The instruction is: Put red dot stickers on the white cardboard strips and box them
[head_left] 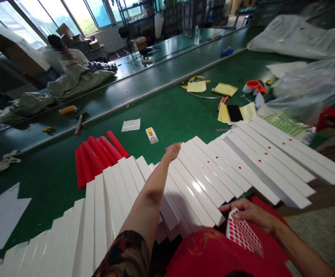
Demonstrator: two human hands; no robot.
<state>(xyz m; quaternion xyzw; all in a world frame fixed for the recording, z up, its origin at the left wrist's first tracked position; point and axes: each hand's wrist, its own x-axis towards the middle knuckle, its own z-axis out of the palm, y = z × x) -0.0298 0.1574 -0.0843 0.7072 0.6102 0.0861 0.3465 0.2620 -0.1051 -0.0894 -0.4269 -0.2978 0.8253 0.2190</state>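
Note:
Long white boxes point(196, 181) lie side by side in a slanting row along the near edge of the workbench, several with small red dots on top. My left hand point(172, 151) reaches across to the far end of one box near the middle, its fingers closed over that end; the fingertips are partly hidden. In my right hand point(247, 212) is a sheet of round red stickers point(244, 234), pinched at its upper edge. The index finger of that hand points to the near end of the boxes.
Red tubes point(98, 157) lie beyond the row at left. On the green bench point(170, 111) are a small tape dispenser point(151, 135), a paper slip point(131, 125), a dark phone point(235, 113) on yellow paper and plastic bags point(309, 84). Another person point(69, 55) sits across the bench.

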